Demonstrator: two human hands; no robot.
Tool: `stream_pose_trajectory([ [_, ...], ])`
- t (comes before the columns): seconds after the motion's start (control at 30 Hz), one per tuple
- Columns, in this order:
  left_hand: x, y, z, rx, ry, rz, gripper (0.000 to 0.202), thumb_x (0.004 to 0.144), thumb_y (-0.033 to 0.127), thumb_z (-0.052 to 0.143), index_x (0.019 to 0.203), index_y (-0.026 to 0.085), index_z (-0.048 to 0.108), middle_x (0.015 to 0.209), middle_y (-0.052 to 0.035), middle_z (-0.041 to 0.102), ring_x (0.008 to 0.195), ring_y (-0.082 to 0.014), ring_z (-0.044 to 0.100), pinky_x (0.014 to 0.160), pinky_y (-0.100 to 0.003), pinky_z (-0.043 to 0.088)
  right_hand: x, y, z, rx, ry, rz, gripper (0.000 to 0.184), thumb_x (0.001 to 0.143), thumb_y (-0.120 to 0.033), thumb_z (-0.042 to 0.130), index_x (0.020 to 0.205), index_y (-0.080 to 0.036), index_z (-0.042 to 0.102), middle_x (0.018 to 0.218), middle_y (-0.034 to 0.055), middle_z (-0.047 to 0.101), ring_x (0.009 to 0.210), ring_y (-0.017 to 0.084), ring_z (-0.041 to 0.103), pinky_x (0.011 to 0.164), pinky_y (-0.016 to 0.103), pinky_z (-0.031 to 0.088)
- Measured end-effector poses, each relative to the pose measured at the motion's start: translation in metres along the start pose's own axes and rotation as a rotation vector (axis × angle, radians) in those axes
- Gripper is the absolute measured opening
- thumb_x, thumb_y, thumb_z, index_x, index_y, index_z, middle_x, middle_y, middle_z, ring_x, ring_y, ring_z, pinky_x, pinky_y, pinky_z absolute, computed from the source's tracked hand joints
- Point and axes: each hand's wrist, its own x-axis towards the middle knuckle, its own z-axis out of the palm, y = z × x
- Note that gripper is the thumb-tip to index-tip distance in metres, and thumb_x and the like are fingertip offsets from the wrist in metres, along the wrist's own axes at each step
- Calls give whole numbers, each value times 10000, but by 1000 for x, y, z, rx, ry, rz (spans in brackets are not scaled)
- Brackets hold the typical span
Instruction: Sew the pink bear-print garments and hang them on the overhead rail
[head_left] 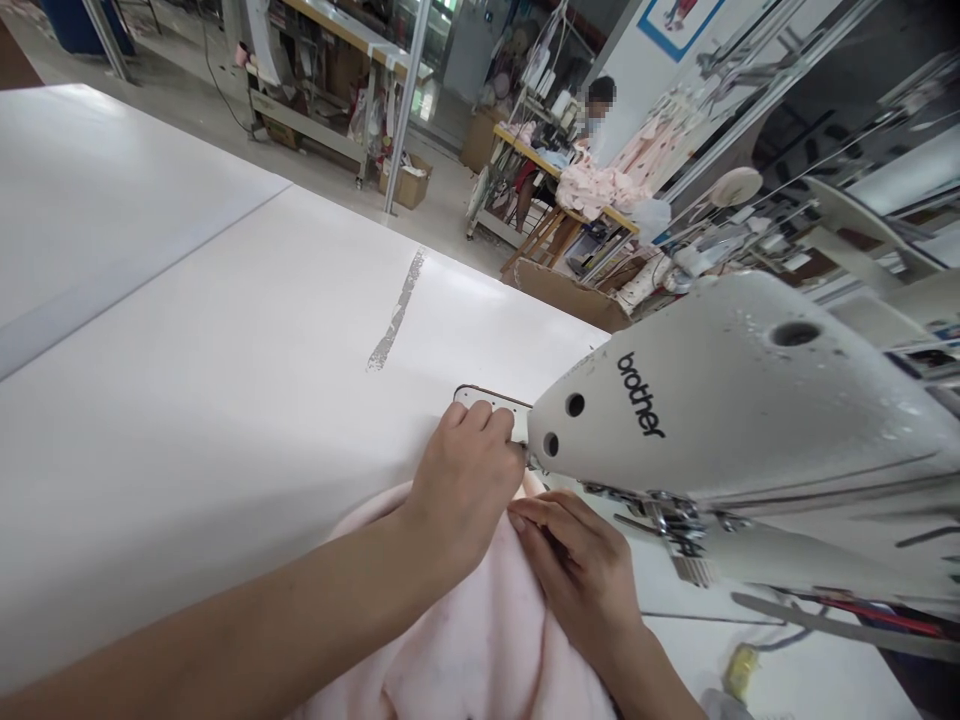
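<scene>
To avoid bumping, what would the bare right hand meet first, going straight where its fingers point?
Most likely the bare left hand, over the pale-pink fabric, though depth is unclear.

This is a garment-sewing workshop. A large white sewing machine lettered "brother" stands at a smooth white bench, with soft pale pink cloth gathered in front of it. Across the grey floor, a person sits at another workstation, behind a heap of pink spotted fabric on a yellow-edged wooden bench. More pink spotted cloth hangs nearby, and a brown cardboard box sits beside an upright metal pole.
</scene>
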Motion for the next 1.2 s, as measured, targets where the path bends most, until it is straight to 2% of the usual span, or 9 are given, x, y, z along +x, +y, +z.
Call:
stream_pose_trajectory([
  [0.63, 0, 1, 0, 15, 17, -5, 251, 731, -26, 422, 626, 157, 559, 744, -50, 534, 738, -196, 455, 636, -333, 312, 3, -3, -1, 38, -6, 14, 174, 895, -137, 448, 917, -199, 609, 784, 34, 579, 703, 154, 556, 624, 272, 445],
  [0.87, 0, 0, -1, -10, -28, -27, 249, 793, 32, 426, 640, 160, 574, 766, -50, 543, 759, -192, 451, 651, -334, 316, 2, -4, -1, 32, 23, 3, 179, 891, -125, 446, 919, -196, 608, 791, 37, 583, 703, 150, 556, 613, 263, 437],
  [1.03, -1, -1, 2, -5, 1, -16, 246, 795, 36, 419, 643, 157, 569, 768, -45, 539, 765, -188, 456, 665, -335, 326, 2, -4, -2, 47, 3, 15, 177, 896, -133, 442, 913, -188, 609, 793, 37, 575, 711, 152, 552, 630, 270, 436],
  [1.2, -1, -1, 4, 14, 61, -11, 239, 738, -4, 443, 592, 157, 542, 729, -38, 529, 719, -183, 452, 626, -325, 320, 2, -3, -1, 50, 11, 7, 165, 893, -132, 453, 912, -186, 608, 779, 36, 566, 709, 155, 539, 620, 273, 425],
])
